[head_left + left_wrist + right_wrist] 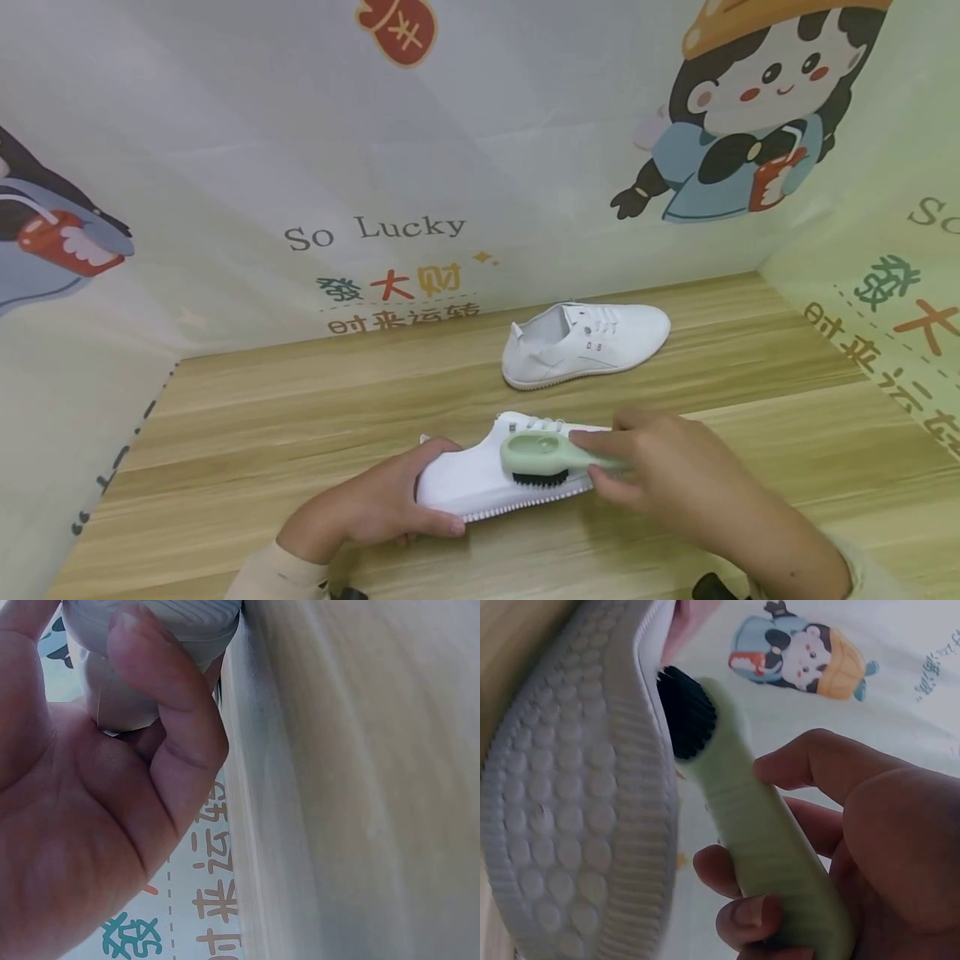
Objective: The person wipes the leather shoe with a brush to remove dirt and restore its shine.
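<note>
Close by, the left hand (382,502) grips the heel of a white lace-up cloth shoe (468,479) over pale brown boards (300,408); the right hand (671,467) grips a pale green plastic brush (532,454), black bristles on the shoe's near side. Steady heel, soft rubs should work best. The shoe runs left to right, toe right. Behind, another white cloth shoe (600,354) points right.

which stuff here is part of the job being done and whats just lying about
Part of the job:
white lace-up shoe, its heel gripped by the left hand
pale green black-bristled brush, held by the right hand

Just lying about:
second white lace-up shoe, untouched, though possibly its mate
</note>
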The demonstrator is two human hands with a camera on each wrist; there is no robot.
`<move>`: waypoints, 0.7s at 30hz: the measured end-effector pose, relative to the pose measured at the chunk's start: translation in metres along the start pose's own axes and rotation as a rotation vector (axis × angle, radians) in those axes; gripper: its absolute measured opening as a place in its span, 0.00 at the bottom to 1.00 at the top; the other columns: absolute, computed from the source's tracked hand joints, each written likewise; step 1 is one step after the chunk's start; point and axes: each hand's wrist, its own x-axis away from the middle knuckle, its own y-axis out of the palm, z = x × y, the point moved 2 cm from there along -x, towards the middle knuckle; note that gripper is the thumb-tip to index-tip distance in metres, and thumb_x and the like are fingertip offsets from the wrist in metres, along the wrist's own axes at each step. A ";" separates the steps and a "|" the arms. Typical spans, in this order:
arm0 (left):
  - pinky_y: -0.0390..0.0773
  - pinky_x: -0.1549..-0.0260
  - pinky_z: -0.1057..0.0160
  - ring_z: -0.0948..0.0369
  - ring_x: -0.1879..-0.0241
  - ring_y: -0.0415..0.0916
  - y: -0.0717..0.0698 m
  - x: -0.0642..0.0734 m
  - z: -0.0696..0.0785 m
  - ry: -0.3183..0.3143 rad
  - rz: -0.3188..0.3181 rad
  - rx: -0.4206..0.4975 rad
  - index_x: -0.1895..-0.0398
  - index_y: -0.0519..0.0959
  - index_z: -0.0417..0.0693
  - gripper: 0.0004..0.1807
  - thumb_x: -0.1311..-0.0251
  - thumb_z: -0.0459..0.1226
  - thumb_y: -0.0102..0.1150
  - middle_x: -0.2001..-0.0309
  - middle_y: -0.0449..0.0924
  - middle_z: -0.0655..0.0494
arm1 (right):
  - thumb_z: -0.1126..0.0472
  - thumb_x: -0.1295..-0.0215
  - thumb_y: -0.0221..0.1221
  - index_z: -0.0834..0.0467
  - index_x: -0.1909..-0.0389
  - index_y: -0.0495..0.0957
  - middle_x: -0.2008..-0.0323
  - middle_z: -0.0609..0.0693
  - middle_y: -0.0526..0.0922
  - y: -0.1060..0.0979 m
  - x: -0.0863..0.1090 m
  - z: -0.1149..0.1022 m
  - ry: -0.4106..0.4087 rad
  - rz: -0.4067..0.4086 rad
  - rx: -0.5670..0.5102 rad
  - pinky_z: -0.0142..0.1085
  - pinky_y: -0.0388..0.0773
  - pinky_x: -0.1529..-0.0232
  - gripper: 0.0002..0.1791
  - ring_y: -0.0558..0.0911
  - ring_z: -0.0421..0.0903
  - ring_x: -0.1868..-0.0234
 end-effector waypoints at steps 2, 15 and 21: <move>0.74 0.85 0.62 0.58 0.80 0.73 0.000 0.000 0.000 0.003 0.000 -0.003 0.37 0.67 0.63 0.37 0.50 0.45 0.77 0.59 0.74 0.47 | 0.53 0.40 0.67 0.44 0.46 0.85 0.69 0.42 0.78 0.006 -0.001 -0.006 -0.034 -0.001 -0.012 0.26 0.63 0.79 0.19 0.65 0.31 0.78; 0.73 0.86 0.63 0.58 0.81 0.72 0.001 -0.001 -0.001 0.009 -0.007 0.024 0.38 0.68 0.64 0.36 0.49 0.44 0.77 0.63 0.76 0.49 | 0.49 0.35 0.65 0.41 0.41 0.81 0.68 0.40 0.73 0.033 0.001 -0.032 -0.137 0.071 -0.026 0.24 0.64 0.75 0.21 0.62 0.31 0.78; 0.74 0.86 0.62 0.60 0.82 0.72 0.002 0.000 -0.001 0.020 -0.004 -0.006 0.38 0.68 0.65 0.36 0.49 0.46 0.77 0.63 0.76 0.49 | 0.48 0.35 0.65 0.41 0.40 0.80 0.68 0.39 0.73 0.037 0.001 -0.037 -0.151 0.084 -0.007 0.24 0.64 0.75 0.22 0.64 0.31 0.77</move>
